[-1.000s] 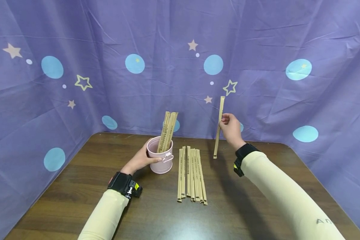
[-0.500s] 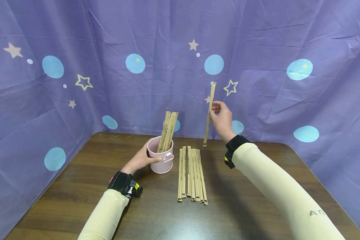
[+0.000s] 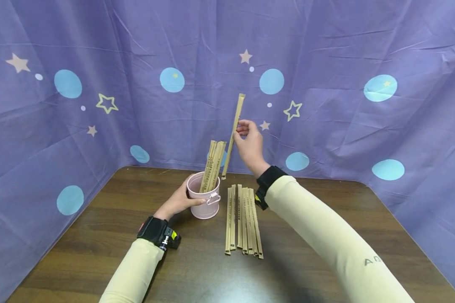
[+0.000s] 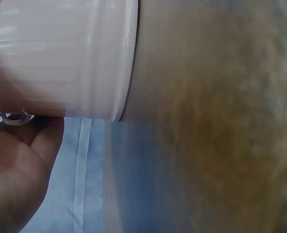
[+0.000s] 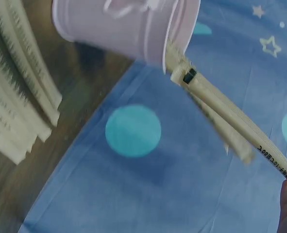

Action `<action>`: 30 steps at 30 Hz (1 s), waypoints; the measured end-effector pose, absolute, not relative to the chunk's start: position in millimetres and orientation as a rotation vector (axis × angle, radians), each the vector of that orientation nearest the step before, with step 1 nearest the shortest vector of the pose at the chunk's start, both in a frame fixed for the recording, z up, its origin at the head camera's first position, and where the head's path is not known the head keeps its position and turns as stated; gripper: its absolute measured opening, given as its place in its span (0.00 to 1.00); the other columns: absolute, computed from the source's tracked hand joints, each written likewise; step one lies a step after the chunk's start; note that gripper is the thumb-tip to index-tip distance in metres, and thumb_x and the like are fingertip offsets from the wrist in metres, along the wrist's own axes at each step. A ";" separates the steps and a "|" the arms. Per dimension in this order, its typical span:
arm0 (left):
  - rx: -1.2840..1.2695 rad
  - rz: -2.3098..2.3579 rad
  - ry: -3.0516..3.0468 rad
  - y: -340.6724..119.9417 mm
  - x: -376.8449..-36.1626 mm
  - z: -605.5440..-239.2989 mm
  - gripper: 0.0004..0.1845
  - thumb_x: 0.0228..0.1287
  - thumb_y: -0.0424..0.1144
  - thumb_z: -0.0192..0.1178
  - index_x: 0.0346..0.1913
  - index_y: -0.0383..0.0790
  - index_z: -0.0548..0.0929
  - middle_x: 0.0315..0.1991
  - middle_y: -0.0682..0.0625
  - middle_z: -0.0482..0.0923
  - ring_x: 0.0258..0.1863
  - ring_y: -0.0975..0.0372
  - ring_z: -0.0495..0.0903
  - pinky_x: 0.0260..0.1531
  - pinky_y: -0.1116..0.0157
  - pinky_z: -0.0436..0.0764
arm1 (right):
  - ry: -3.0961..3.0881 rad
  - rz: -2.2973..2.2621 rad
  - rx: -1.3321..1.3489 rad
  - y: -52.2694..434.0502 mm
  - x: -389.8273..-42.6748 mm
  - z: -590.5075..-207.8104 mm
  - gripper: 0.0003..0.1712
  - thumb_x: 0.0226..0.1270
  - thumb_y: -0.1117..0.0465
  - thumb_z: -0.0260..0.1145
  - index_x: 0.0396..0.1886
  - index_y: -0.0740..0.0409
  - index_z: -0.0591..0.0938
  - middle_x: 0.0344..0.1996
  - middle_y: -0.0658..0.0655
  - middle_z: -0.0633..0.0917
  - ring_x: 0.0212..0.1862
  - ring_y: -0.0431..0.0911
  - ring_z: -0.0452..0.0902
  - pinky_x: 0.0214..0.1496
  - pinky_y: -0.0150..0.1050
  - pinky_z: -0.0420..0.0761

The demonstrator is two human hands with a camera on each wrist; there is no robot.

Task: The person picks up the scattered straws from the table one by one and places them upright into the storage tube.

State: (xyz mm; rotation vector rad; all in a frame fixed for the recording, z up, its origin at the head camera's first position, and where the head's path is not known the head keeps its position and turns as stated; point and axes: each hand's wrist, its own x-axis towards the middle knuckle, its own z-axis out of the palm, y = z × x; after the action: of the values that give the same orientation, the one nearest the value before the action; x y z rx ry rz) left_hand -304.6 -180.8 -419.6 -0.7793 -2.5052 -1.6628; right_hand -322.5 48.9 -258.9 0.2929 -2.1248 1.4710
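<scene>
My left hand grips a small pink bucket that stands on the table, thumb across its front near the little handle. Several paper-wrapped straws lean to the right inside it. In the left wrist view the hand lies along the bucket's wall. My right hand pinches one paper-wrapped straw around its middle, up in the air and slightly tilted. Its lower end is just right of the bucket's rim. In the right wrist view that straw overlaps the bucket's mouth.
More wrapped straws lie side by side on the brown wooden table, right of the bucket. A purple curtain with stars and blue dots hangs behind and around the table.
My right hand has moved left and somewhat up with the straw, from right of the loose row to beside the bucket. The left hand and bucket have stayed still.
</scene>
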 end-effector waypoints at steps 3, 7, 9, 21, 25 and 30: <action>-0.780 -1.646 -2.507 -181.0 -304.6 -420.4 0.48 0.56 0.29 0.74 0.78 0.33 0.59 0.71 0.32 0.70 0.70 0.41 0.71 0.74 0.43 0.66 | -2.116 1.488 0.311 38.9 -321.0 -266.1 0.19 0.70 0.72 0.62 0.59 0.70 0.76 0.49 0.71 0.83 0.53 0.62 0.82 0.61 0.53 0.81; -0.779 -1.663 -2.505 -180.9 -304.2 -420.4 0.48 0.56 0.29 0.74 0.77 0.33 0.59 0.71 0.32 0.70 0.70 0.41 0.71 0.74 0.43 0.66 | -2.115 1.512 0.302 31.9 -319.9 -278.3 0.18 0.70 0.73 0.62 0.58 0.71 0.76 0.48 0.71 0.84 0.52 0.62 0.83 0.60 0.54 0.81; -0.785 -1.674 -2.498 -180.9 -303.9 -419.9 0.48 0.56 0.29 0.74 0.77 0.34 0.59 0.71 0.32 0.70 0.70 0.40 0.71 0.74 0.42 0.66 | -2.123 1.522 0.302 30.4 -319.6 -284.3 0.18 0.70 0.72 0.62 0.58 0.71 0.76 0.48 0.71 0.84 0.52 0.62 0.82 0.60 0.54 0.81; -0.755 -1.695 -2.504 -179.7 -305.4 -419.5 0.49 0.55 0.29 0.74 0.78 0.35 0.59 0.71 0.34 0.70 0.71 0.42 0.70 0.75 0.44 0.65 | -2.239 1.507 0.334 23.5 -312.6 -333.1 0.17 0.69 0.73 0.62 0.56 0.71 0.75 0.46 0.70 0.83 0.50 0.62 0.83 0.56 0.52 0.82; -0.754 -1.678 -2.509 -180.1 -304.7 -419.5 0.49 0.55 0.29 0.74 0.78 0.34 0.59 0.71 0.33 0.70 0.70 0.42 0.71 0.74 0.43 0.66 | -2.261 1.518 0.326 20.7 -310.6 -348.1 0.17 0.67 0.75 0.62 0.55 0.72 0.75 0.44 0.70 0.84 0.48 0.62 0.83 0.57 0.52 0.83; -0.736 -1.689 -2.521 -179.9 -304.9 -418.3 0.49 0.55 0.29 0.74 0.78 0.36 0.59 0.72 0.34 0.70 0.71 0.42 0.70 0.75 0.44 0.66 | -2.281 1.545 0.318 18.5 -308.0 -358.3 0.17 0.65 0.75 0.62 0.53 0.70 0.73 0.42 0.69 0.83 0.47 0.62 0.84 0.55 0.52 0.84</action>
State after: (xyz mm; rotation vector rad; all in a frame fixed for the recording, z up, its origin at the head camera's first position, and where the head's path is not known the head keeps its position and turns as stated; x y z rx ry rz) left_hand -304.9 -179.9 -418.3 -0.7361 -2.5214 -1.6893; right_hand -308.0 18.5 -358.3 0.3176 -2.2811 1.5452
